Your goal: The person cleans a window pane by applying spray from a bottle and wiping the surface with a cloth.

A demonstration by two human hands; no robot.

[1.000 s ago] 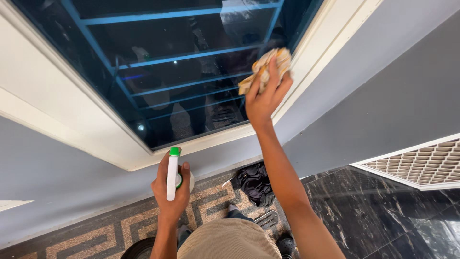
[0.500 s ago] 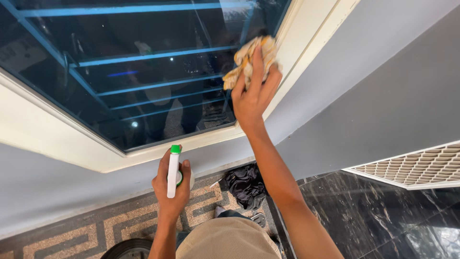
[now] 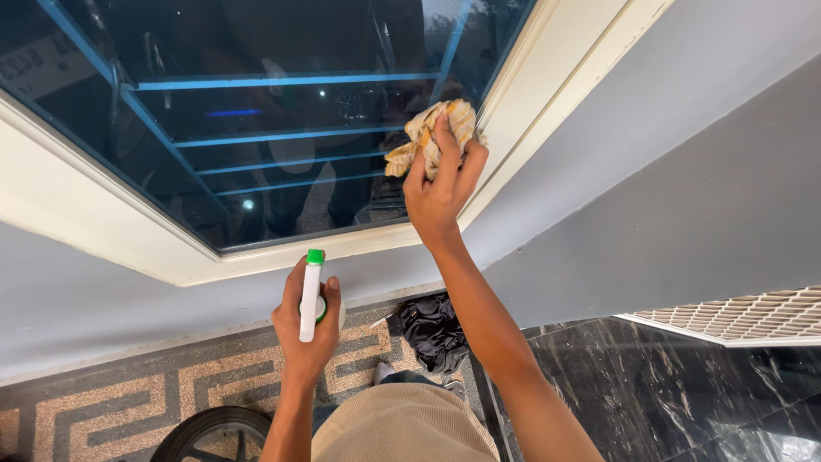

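My right hand (image 3: pixel 438 190) presses a crumpled yellow and white cloth (image 3: pixel 425 135) against the dark window glass (image 3: pixel 256 154), near the lower right corner of the cream frame (image 3: pixel 547 77). My left hand (image 3: pixel 306 329) holds a white spray bottle with a green nozzle (image 3: pixel 311 293) upright, below the window sill and away from the glass. Blue bars show behind the pane.
A grey wall (image 3: pixel 684 171) runs beside the window. Below lie a patterned mat (image 3: pixel 171 402), a black cloth bundle (image 3: pixel 432 329), a dark marble floor (image 3: pixel 684 393), a tyre edge (image 3: pixel 205 432) and a white lattice grille (image 3: pixel 753 316) at the right.
My right hand has slid the cloth down and left along the glass, from by the right frame edge toward the lower corner. The left hand keeps the bottle in about the same place.
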